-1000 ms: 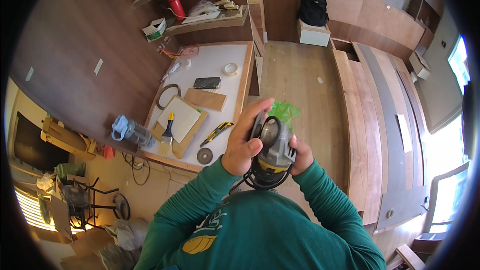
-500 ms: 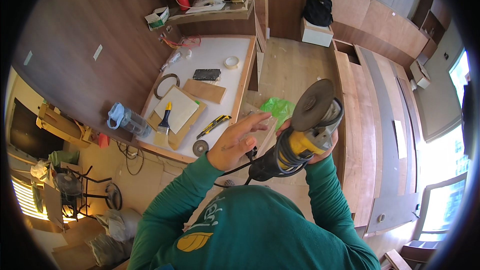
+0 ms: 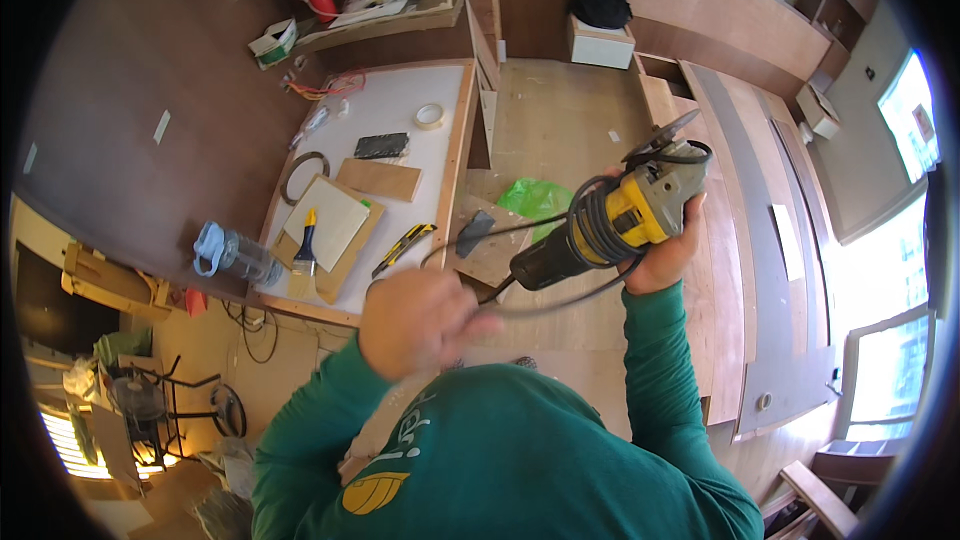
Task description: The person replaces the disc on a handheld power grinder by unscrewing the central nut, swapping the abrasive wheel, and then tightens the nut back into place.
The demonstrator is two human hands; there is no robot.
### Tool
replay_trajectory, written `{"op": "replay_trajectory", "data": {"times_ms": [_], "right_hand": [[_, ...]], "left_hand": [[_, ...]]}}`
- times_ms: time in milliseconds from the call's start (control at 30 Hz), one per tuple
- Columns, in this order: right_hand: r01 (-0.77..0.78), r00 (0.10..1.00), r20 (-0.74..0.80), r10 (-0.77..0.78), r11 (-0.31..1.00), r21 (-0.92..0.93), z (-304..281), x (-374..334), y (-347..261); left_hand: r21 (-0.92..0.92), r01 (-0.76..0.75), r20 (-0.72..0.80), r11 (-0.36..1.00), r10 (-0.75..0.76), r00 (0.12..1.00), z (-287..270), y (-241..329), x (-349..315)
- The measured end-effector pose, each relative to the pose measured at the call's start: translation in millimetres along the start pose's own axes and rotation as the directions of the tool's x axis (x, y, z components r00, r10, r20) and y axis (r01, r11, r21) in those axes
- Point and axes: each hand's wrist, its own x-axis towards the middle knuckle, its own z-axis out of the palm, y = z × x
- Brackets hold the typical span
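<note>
My right hand [image 3: 668,258] is closed around the head end of a yellow and black angle grinder [image 3: 632,208], held out in front of me. Its cutting disc [image 3: 662,134] is seen nearly edge-on at the top. A black power cord [image 3: 598,226] is wound several times about the tool's body, and a loose loop of it reaches toward my left hand [image 3: 418,322]. That hand is smeared by motion, so whether its fingers grip the cord cannot be made out. It is in front of the white-topped workbench [image 3: 425,180], near a yellow utility knife [image 3: 403,249].
On the bench lie a paintbrush [image 3: 306,243], a tape roll [image 3: 430,116], a black block [image 3: 382,146] and a water bottle [image 3: 235,255]. A green plastic bag [image 3: 535,198] lies on the floor beyond. Long wooden panels [image 3: 722,270] stretch along the right.
The grinder has turned, so its disc went from face-on to edge-on. My left hand has moved down and left. A loop of cord now hangs away from the tool.
</note>
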Motion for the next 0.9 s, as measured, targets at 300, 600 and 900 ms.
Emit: {"op": "replay_trajectory", "data": {"times_ms": [300,600,900], "right_hand": [[-0.089,0.996,-0.016,0.093,0.982,0.165,13.6,1.3,-2.5],[-0.214,0.972,-0.067,0.223,0.969,0.127,-30.4,-26.2,-14.5],[-0.016,0.951,-0.306,0.047,0.994,0.104,-68.4,-47.1,-41.1]], "left_hand": [[-0.350,0.361,0.252,0.865,-0.284,0.925,122.6,-52.5,-62.9],[0.339,0.278,-0.254,0.899,-0.197,0.947,93.3,-94.1,-19.5],[0.338,0.508,-0.774,0.792,-0.074,0.629,-87.6,-79.7,-12.5]]}}
